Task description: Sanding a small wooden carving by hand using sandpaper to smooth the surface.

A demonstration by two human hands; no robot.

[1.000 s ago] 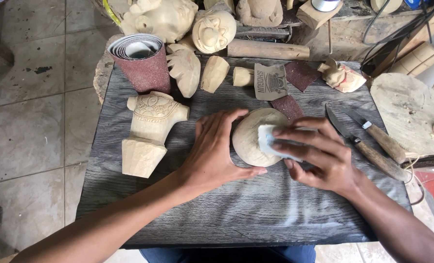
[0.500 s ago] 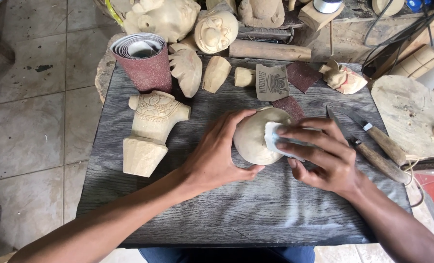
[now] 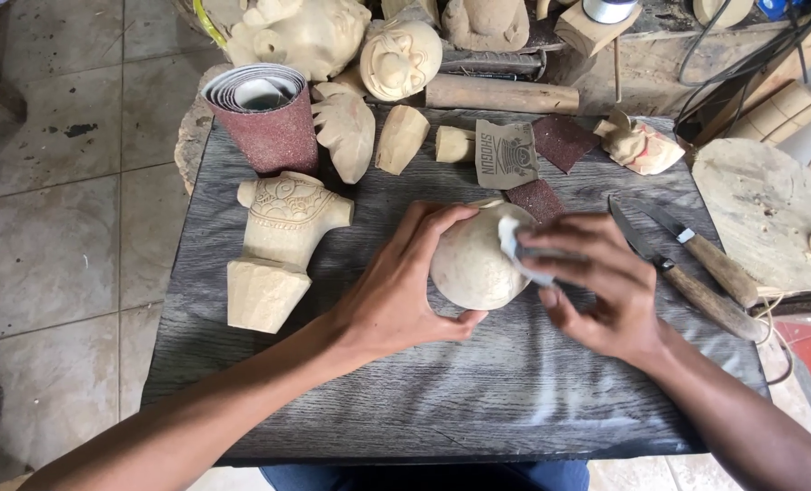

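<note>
My left hand (image 3: 404, 291) cups a rounded pale wooden carving (image 3: 472, 265) from the left and holds it on the dark wooden tabletop (image 3: 405, 400). Against the carving's right side my right hand (image 3: 601, 286) presses a small folded piece of sandpaper (image 3: 517, 251), pinched between its fingers. Part of the carving's right face is hidden behind the paper and fingers.
A carved wooden torso (image 3: 281, 241) lies to the left. A roll of red sandpaper (image 3: 265, 118), several carved pieces and sandpaper scraps (image 3: 562, 141) sit at the back. Two wood-handled knives (image 3: 687, 264) lie to the right, beside a round wood slab (image 3: 765, 214).
My right hand has slid the sandpaper a little to the right along the carving. My left hand has turned the carving slightly and kept its hold.
</note>
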